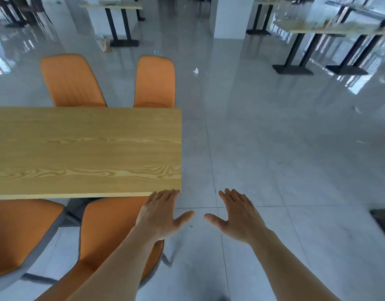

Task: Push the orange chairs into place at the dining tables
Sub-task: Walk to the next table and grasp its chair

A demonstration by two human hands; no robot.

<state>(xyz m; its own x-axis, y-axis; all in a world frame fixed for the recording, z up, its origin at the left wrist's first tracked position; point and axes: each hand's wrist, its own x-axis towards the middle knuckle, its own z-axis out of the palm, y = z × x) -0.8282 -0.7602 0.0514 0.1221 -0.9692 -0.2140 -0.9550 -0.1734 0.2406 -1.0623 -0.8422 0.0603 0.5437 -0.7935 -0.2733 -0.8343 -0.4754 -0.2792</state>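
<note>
A wooden dining table [85, 148] fills the left half of the view. Two orange chairs stand at its far side, one on the left [70, 81] and one on the right [155, 81], backs upright against the table edge. On the near side, an orange chair [109, 231] sits under the table's near right corner, and another [15, 233] is at the lower left. My left hand [163, 216] is open, fingers spread, above the near right chair's back by the table corner. My right hand [239, 216] is open over the bare floor, holding nothing.
Glossy grey tiled floor [284, 170] stretches to the right. More tables on black pedestal legs [295, 51] stand at the back right, another [120, 25] at the back centre. A white pillar [230, 16] rises behind. A scrap of white paper [195, 71] lies on the floor.
</note>
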